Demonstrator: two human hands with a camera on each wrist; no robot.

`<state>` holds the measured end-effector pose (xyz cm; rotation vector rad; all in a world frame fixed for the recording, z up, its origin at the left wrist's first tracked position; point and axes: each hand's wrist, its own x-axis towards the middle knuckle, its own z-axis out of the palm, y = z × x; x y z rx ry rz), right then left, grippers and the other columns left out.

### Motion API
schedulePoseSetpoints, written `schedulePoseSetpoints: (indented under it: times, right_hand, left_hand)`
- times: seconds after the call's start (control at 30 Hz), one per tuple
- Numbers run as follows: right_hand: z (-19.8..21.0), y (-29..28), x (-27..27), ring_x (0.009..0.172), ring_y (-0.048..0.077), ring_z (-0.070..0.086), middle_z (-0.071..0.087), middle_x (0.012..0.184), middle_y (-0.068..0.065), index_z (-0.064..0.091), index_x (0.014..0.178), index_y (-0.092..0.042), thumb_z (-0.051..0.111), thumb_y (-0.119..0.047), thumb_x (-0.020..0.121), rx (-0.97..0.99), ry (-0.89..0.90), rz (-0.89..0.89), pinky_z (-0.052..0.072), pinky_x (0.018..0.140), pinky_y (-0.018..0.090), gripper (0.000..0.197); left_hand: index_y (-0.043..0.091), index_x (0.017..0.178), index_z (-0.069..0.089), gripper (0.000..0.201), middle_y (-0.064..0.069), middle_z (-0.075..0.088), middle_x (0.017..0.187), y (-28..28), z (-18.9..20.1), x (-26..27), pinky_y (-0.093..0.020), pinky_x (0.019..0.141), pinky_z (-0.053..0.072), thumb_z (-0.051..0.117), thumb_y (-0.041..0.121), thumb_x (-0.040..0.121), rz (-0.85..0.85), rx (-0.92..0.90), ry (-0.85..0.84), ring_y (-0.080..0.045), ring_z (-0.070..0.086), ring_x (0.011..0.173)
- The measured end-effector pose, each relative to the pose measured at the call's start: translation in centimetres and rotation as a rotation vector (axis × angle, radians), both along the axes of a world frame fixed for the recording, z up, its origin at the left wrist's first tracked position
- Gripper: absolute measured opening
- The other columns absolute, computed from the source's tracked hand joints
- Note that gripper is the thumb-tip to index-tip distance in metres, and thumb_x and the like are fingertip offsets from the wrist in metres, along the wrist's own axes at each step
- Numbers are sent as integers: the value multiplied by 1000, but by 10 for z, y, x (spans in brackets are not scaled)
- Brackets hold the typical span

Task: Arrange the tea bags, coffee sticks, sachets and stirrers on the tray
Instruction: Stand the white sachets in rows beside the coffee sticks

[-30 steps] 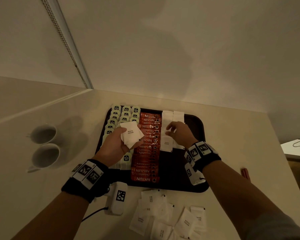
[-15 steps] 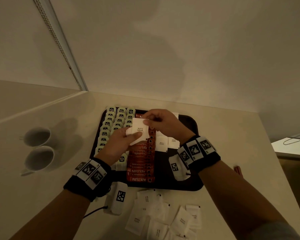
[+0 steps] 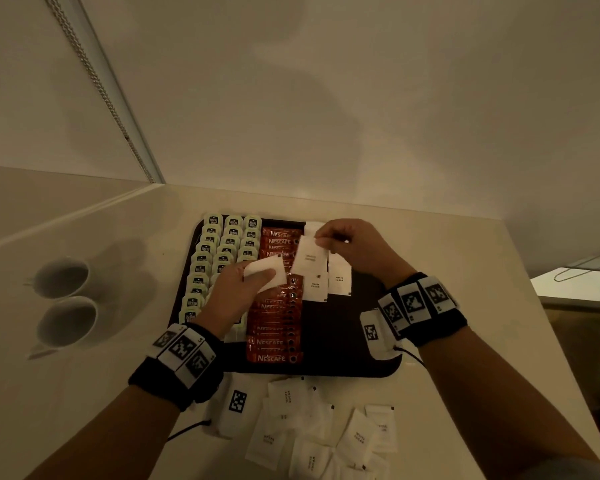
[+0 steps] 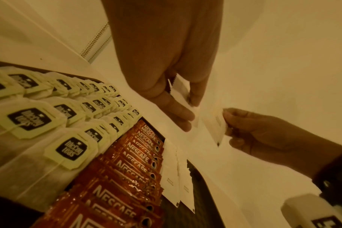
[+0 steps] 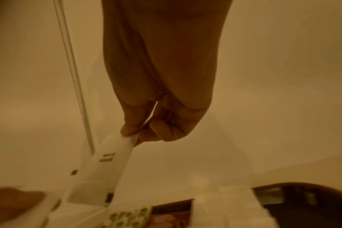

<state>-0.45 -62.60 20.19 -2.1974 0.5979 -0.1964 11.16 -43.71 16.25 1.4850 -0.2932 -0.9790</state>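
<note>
- Risk, as I judge it: the right hand pinches only the top edge of 1 white sugar sachet, which dangles; a loose pinch could drop it crooked onto the coffee sticks just left of its fingers.
- The left hand grips a small stack of sachets, fingers curled; a slack grip could spill them.
- Below the right fingers, 2 sachet rows lie on the tray.
- Both wrists hover, palms down.

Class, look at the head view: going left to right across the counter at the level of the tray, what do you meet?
Two white cups → rows of McCoy tea bags → column of Nescafe coffee sticks → white sugar sachets lying on the tray → bare dark tray → bare counter.
</note>
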Motion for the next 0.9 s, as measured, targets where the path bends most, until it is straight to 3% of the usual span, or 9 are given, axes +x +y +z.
schedulePoseSetpoints:
  times: [0.07, 0.17, 0.3, 0.4, 0.53, 0.7, 0.9]
  right_hand:
    - [-12, -12, -13, 80, 4, 56, 66, 91, -4, 69, 94, -13, 60, -15, 90, -33, 113, -45, 42, 73, 7, 10]
    - [-37, -27, -30, 90, 9, 55, 65, 103, 2, 67, 102, -9, 58, -13, 91, -62, 350, -46, 44, 86, 21, 15]
    - [-62, -34, -39, 106, 16, 55, 63, 114, 6, 67, 106, -8, 57, -15, 92, -68, 547, -30, 39, 86, 21, 18]
    - [-73, -35, -38, 108, 20, 56, 63, 114, 7, 67, 104, -8, 59, -15, 91, -37, 549, -75, 41, 87, 22, 16]
    - [-83, -36, -35, 104, 21, 58, 63, 109, 9, 65, 98, -6, 61, -14, 89, -43, 493, -140, 42, 80, 21, 12]
    - [-88, -36, -31, 102, 22, 58, 64, 107, 11, 66, 97, -4, 61, -13, 89, -78, 458, -160, 43, 82, 22, 14]
    - [-93, -37, -27, 103, 23, 58, 65, 107, 12, 66, 97, -2, 62, -11, 88, -72, 431, -194, 41, 84, 21, 13]
  left_hand:
    - [4, 114, 57, 21, -7, 60, 103, 0, -5, 4, -22, 64, 58, 55, 6, 93, 43, 25, 17, -18, 62, 89]
    - [10, 111, 58, 17, -7, 58, 103, 0, -5, 9, -23, 62, 58, 52, 8, 94, 70, 18, -13, -18, 60, 86]
    - [20, 97, 63, 15, 2, 64, 95, 2, 0, 11, -22, 62, 58, 55, 8, 93, 36, -15, -100, -11, 63, 82]
    - [26, 93, 64, 18, 6, 67, 91, 4, 0, 12, -20, 62, 56, 56, 10, 93, 21, -12, -144, -3, 65, 75]
    - [28, 94, 64, 20, 4, 69, 92, 7, -1, 13, -26, 64, 56, 56, 10, 93, 5, -1, -145, -11, 64, 82]
    - [24, 94, 65, 18, 1, 69, 93, 7, 0, 13, -20, 60, 56, 56, 9, 93, 2, -8, -122, -12, 64, 83]
    - [23, 95, 64, 25, 3, 70, 96, 8, -1, 13, -18, 65, 56, 58, -1, 89, -32, -19, -88, -12, 67, 87]
